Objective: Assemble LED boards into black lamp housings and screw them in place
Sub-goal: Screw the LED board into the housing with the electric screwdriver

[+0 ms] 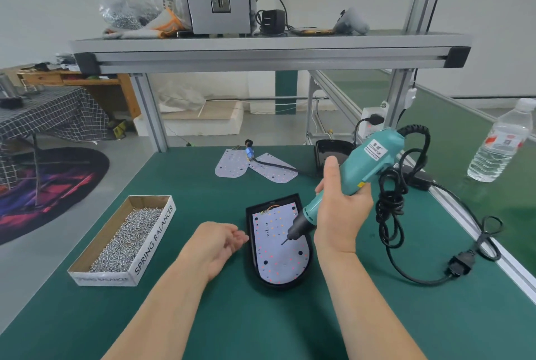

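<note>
Head view: teal screwdriver [374, 156] points at white round-ended board [278, 258].

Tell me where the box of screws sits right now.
In the head view, the box of screws sits on the green mat at the left, just beyond the left hand and the black housing.

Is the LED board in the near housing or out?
In. The LED board lies flat inside the rim of the black housing.
</note>
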Tool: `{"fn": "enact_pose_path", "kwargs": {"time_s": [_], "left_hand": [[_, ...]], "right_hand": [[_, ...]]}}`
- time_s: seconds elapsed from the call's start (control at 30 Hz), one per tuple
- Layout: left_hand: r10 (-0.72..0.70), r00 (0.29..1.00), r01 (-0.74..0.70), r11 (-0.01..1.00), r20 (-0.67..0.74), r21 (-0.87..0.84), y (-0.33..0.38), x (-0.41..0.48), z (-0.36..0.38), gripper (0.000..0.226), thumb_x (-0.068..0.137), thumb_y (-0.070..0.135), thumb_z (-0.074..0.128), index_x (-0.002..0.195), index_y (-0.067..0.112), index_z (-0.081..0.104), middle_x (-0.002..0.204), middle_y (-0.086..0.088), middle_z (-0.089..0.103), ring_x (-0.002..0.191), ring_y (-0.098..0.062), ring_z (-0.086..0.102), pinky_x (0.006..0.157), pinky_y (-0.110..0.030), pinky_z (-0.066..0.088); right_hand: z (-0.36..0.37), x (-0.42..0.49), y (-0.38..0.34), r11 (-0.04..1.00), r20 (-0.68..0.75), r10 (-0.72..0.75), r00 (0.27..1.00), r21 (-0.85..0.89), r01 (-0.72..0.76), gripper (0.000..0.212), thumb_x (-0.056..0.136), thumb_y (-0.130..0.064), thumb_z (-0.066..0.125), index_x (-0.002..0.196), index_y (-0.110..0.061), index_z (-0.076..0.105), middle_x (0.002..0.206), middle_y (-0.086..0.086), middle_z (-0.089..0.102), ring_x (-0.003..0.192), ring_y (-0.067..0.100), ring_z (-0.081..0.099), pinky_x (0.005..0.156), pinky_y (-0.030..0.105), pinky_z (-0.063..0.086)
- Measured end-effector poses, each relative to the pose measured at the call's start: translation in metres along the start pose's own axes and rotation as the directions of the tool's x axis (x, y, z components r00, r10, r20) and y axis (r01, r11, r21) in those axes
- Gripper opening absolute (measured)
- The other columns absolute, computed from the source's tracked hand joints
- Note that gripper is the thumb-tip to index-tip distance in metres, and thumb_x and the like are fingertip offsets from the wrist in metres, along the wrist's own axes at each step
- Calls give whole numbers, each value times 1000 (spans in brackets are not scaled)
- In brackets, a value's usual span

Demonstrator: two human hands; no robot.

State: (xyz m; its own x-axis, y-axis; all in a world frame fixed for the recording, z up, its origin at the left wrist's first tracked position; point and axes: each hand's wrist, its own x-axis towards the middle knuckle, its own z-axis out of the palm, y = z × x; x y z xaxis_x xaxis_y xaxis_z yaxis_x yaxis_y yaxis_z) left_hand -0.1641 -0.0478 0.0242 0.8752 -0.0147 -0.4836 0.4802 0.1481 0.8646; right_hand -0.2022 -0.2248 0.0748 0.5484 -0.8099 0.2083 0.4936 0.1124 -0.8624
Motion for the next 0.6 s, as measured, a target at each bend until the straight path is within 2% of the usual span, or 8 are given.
{"fn": "enact_pose_path", "kwargs": {"time_s": [0.07,0.13,0.27,0.37,0.43,0.6], "left_hand": [[15,998,-6,991,65,-134,0,-3,-8,26,93,-25,32,92,-11,54,93,-28,61,78,-29,68,51,-20,57],[33,991,-7,982,131,-190,0,-8,-10,22,97,-21,35,95,-12,55,87,-28,69,73,-26,74,55,-20,58],[61,976,-14,976,211,-218,-5,-12,-8,14,100,-7,47,94,-14,57,72,-19,72,64,-21,75,55,-17,57],[46,971,6,976,234,-218,-6,-13,-9,15,96,2,60,86,-8,64,68,-14,68,54,-12,68,48,-13,53],[15,968,55,962,252,-268,-6,-14,-9,14,91,-2,62,82,-8,71,73,-15,69,54,-11,67,47,-13,52],[-18,946,141,923,323,-359,-6,-15,-10,25,90,-13,54,82,-9,78,87,-19,74,69,-15,74,54,-14,56]], "right_hand": [[2,3,2,1000,-30,18,999,9,-18,27,84,-40,75,80,-23,54,58,-4,59,52,9,55,54,17,46],[6,7,2,999,-43,43,998,21,-42,29,82,-46,73,82,-23,55,57,-6,59,54,10,55,56,19,46],[14,11,1,992,-44,113,993,69,-109,32,78,-50,73,83,-24,56,57,-5,59,55,14,54,61,31,47],[22,13,-1,986,-32,135,990,103,-131,29,82,-45,73,82,-23,54,55,-8,57,54,13,54,60,30,47],[28,15,-2,982,-23,146,989,127,-142,26,85,-41,72,83,-22,54,55,-8,56,53,13,53,57,28,47],[38,11,-2,973,0,169,986,161,-166,25,88,-37,72,85,-20,54,55,-4,56,53,14,51,58,30,45]]}}
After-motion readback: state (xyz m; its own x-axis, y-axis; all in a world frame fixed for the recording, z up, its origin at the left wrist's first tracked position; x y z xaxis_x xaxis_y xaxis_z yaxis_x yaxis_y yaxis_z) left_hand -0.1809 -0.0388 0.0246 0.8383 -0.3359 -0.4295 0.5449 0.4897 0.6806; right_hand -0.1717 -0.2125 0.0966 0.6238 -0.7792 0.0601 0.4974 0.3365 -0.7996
